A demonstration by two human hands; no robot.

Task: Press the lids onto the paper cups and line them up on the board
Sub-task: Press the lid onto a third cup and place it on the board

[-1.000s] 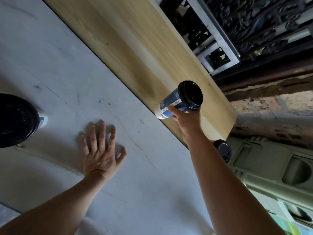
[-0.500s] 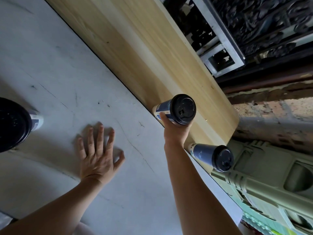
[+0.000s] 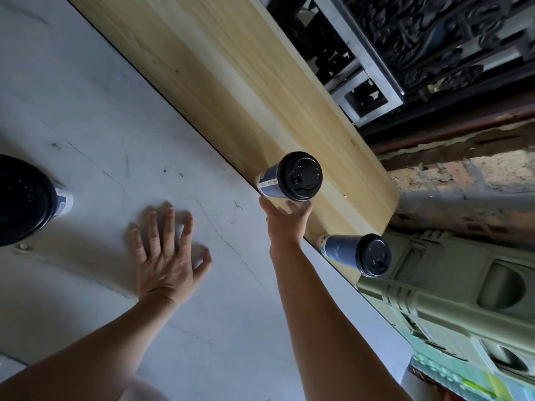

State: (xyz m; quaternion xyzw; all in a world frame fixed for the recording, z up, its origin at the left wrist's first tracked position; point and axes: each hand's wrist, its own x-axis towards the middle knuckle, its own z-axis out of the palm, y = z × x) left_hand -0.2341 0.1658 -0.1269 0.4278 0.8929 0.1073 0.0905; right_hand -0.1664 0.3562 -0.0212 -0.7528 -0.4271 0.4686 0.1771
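A blue paper cup with a black lid (image 3: 291,178) stands at the near edge of the long wooden board (image 3: 231,70). My right hand (image 3: 286,219) holds its lower side, thumb on the left and fingers on the right. A second lidded blue cup (image 3: 357,254) stands at the board's near right end, apart from the hand. A third lidded cup (image 3: 27,201) sits on the white table (image 3: 86,111) at the far left, close to the camera. My left hand (image 3: 166,256) rests flat on the table, fingers spread.
A green moulded plastic object (image 3: 463,299) lies beyond the table's right edge. A grey metal frame (image 3: 367,70) and a dark carved grille stand behind the board. A brick wall (image 3: 463,175) shows at the right.
My right hand has brought the cup from above the board toward the board's near edge. The second cup has come into full view at the right. My left hand has stayed flat.
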